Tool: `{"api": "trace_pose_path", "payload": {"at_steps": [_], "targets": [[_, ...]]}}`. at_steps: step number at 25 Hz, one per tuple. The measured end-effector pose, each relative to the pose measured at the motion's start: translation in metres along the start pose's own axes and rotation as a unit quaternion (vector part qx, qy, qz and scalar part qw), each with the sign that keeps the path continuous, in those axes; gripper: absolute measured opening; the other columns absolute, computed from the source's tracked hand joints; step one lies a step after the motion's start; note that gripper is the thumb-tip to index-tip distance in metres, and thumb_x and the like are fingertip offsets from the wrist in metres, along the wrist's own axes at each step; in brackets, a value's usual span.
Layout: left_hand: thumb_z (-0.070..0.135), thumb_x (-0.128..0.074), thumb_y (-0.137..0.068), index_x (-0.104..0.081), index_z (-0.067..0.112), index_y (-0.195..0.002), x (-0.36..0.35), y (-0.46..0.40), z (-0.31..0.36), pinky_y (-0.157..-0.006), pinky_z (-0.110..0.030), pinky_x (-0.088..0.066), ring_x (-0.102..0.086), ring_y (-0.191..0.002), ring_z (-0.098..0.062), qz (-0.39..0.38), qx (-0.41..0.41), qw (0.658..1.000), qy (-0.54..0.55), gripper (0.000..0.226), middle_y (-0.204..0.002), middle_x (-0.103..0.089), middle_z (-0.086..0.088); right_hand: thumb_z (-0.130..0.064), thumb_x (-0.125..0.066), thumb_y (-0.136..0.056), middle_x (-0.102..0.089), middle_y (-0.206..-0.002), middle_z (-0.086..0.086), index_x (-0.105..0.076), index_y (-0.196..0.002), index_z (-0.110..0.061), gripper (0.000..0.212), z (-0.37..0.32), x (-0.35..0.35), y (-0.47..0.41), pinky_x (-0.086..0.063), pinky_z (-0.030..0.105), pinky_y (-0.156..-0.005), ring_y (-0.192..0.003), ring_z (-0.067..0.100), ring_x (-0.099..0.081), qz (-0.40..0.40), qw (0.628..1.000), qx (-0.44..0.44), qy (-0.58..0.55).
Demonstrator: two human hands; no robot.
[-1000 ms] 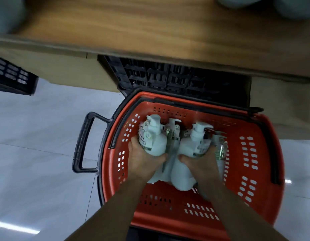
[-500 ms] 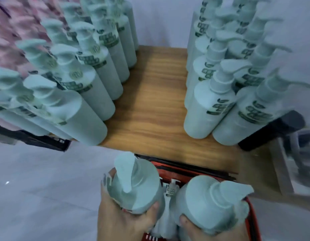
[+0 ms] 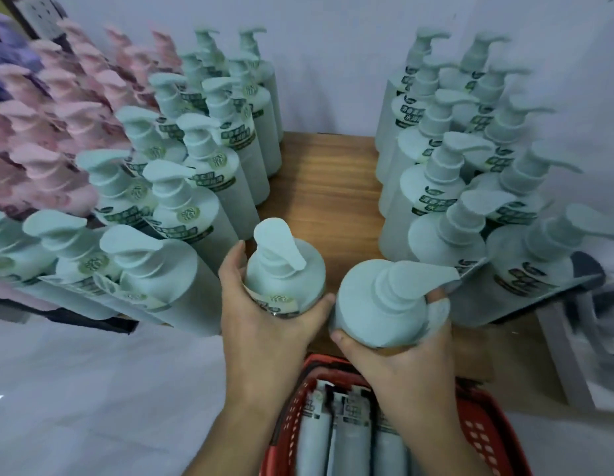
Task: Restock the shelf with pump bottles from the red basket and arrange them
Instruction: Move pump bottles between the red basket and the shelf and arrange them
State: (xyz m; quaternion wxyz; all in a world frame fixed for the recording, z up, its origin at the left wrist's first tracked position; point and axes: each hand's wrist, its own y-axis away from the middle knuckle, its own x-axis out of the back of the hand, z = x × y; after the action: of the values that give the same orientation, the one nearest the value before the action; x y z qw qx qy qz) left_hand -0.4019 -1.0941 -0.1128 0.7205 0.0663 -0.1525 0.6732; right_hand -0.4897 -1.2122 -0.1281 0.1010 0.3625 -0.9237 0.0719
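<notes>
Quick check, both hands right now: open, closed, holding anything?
Left hand: grip closed around a pale green pump bottle.
Right hand: grip closed around a second pump bottle.

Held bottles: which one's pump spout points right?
The bottle in the right hand, the right-hand bottle; the left-hand bottle has its spout pointing away and left.

A shop is suggested, probably a small one: rows of identical pale green plastic pump bottles are stocked on a wooden shelf, above a red plastic shopping basket.
</notes>
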Motion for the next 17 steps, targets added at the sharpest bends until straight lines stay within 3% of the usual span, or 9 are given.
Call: {"api": "trace_pose_path", "payload": {"at_steps": [4,8,10,13,15,17], "targets": [[0.042,-0.095,-0.047,-0.040,0.045,-0.123,-0.009,-0.007,-0.012,-0.097,-0.036,-0.051,-0.056,-0.116,-0.005,0.014,0.022,1.000,0.002,0.094,-0.122,-0.054,0.020,-0.053,-0.089,-0.042,-0.051,-0.131,-0.025,-0.035,-0.129,-0.062,0.103,0.018,-0.006,-0.008,-0.041,0.009,-0.093,-0.125,-0.003,-0.051,0.015,0.999,0.012,0.027],[0.048,-0.091,-0.044,-0.035,0.058,-0.115,-0.009,-0.008,-0.013,-0.096,-0.031,-0.051,-0.054,-0.116,0.000,0.014,0.053,0.998,0.020,0.091,-0.121,-0.051,0.023,-0.057,-0.090,-0.041,-0.050,-0.130,-0.031,-0.033,-0.130,-0.062,0.106,0.021,-0.011,-0.004,-0.037,-0.002,-0.090,-0.122,-0.011,-0.048,0.029,0.996,0.010,0.081],[0.047,-0.092,-0.044,-0.035,0.057,-0.120,-0.003,-0.005,-0.015,-0.096,-0.034,-0.052,-0.055,-0.119,-0.003,-0.029,0.067,0.997,0.018,0.096,-0.124,-0.052,0.023,-0.058,-0.090,-0.042,-0.050,-0.131,-0.031,-0.035,-0.133,-0.058,0.107,0.016,-0.008,-0.005,-0.043,0.005,-0.087,-0.121,-0.012,-0.049,0.020,0.995,0.001,0.093],[0.044,-0.091,-0.050,-0.034,0.044,-0.136,0.015,-0.003,-0.010,-0.099,-0.032,-0.050,-0.051,-0.125,-0.003,-0.130,0.070,0.989,-0.024,0.103,-0.133,-0.050,0.019,-0.058,-0.092,-0.046,-0.050,-0.137,-0.028,-0.035,-0.141,-0.050,0.111,0.003,0.004,-0.001,-0.049,0.028,-0.096,-0.126,-0.005,-0.050,-0.028,0.990,-0.033,0.132],[0.031,-0.092,-0.060,-0.028,0.042,-0.144,0.026,-0.005,0.003,-0.106,-0.033,-0.045,-0.045,-0.132,-0.002,-0.179,0.073,0.980,-0.048,0.106,-0.141,-0.046,0.017,-0.054,-0.093,-0.050,-0.052,-0.139,-0.023,-0.035,-0.144,-0.047,0.110,-0.016,0.015,0.004,-0.051,0.042,-0.100,-0.128,0.000,-0.052,-0.051,0.985,-0.065,0.151],[0.018,-0.090,-0.068,-0.019,0.044,-0.147,0.039,-0.014,0.025,-0.109,-0.026,-0.040,-0.037,-0.137,0.002,-0.206,0.022,0.975,-0.074,0.110,-0.148,-0.040,0.014,-0.052,-0.089,-0.056,-0.054,-0.137,-0.019,-0.042,-0.141,-0.043,0.098,-0.045,0.028,0.006,-0.054,0.044,-0.095,-0.124,0.005,-0.055,-0.023,0.981,-0.034,0.190]]}}
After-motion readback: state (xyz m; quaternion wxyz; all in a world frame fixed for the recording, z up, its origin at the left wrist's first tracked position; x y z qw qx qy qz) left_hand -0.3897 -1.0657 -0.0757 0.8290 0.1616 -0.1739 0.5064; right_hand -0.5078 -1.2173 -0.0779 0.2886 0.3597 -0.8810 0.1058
